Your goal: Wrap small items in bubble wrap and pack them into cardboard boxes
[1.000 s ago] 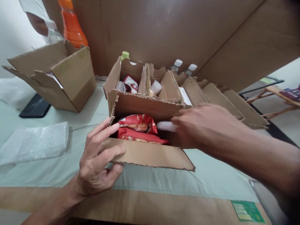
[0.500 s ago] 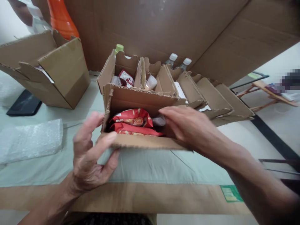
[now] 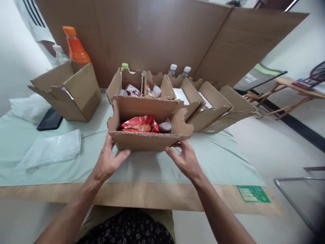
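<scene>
In front of me an open cardboard box [image 3: 144,141] holds a red snack packet [image 3: 141,124] and a small clear bag with dark contents [image 3: 165,126]. My left hand [image 3: 109,159] grips the box's lower left side, thumb on the front wall and fingertips hidden around the corner. At the lower right my right hand [image 3: 184,157] grips it the same way, some fingers out of sight. Right behind stands a row of open cardboard boxes; the left one contains a dark red and white packet [image 3: 132,90].
At left stand another cardboard box [image 3: 83,91], an orange bottle [image 3: 77,49], a black phone [image 3: 50,119] and bubble wrap [image 3: 59,147]. A tall cardboard panel [image 3: 152,37] rises behind. A green card [image 3: 254,194] lies at the table's front edge.
My right hand has come out of the box to its right side, and my left hand has closed on the left side. The view has shifted, showing more of the room.
</scene>
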`<move>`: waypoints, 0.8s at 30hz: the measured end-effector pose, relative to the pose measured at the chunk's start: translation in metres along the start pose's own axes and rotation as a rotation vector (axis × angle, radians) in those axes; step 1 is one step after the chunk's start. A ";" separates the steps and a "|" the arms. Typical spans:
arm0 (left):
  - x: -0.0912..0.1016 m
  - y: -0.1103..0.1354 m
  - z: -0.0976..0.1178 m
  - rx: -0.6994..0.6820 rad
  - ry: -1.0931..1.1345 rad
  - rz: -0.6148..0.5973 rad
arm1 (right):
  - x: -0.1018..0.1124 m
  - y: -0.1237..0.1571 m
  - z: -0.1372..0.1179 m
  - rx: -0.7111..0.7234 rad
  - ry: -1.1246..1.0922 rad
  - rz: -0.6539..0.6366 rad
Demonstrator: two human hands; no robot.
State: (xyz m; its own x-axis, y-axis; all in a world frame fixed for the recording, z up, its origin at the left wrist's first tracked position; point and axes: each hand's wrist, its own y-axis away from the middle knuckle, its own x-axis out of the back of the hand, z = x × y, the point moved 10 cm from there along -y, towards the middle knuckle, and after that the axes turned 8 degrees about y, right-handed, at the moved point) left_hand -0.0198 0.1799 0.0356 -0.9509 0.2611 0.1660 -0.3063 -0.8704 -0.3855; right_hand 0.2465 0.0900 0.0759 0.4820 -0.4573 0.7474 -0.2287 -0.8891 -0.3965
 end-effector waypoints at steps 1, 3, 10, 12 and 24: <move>0.005 0.016 0.002 0.002 -0.029 0.005 | 0.002 0.014 -0.007 -0.001 0.022 0.020; 0.022 0.053 0.004 0.025 -0.102 0.010 | 0.007 0.040 -0.028 0.028 0.048 0.050; 0.091 0.059 0.023 0.095 0.010 0.237 | -0.016 0.015 -0.091 0.188 -0.102 0.016; 0.076 0.035 0.030 0.042 0.036 0.216 | -0.010 0.005 -0.078 0.110 -0.105 0.049; 0.082 0.145 -0.001 0.248 -0.218 0.346 | -0.039 0.036 -0.060 0.014 -0.157 -0.087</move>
State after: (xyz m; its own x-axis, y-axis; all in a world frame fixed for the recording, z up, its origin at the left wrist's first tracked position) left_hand -0.1421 0.0750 -0.0080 -0.9557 -0.1320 0.2631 0.0715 -0.9711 -0.2275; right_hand 0.1683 0.0741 0.0645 0.6261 -0.3688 0.6871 -0.1691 -0.9243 -0.3420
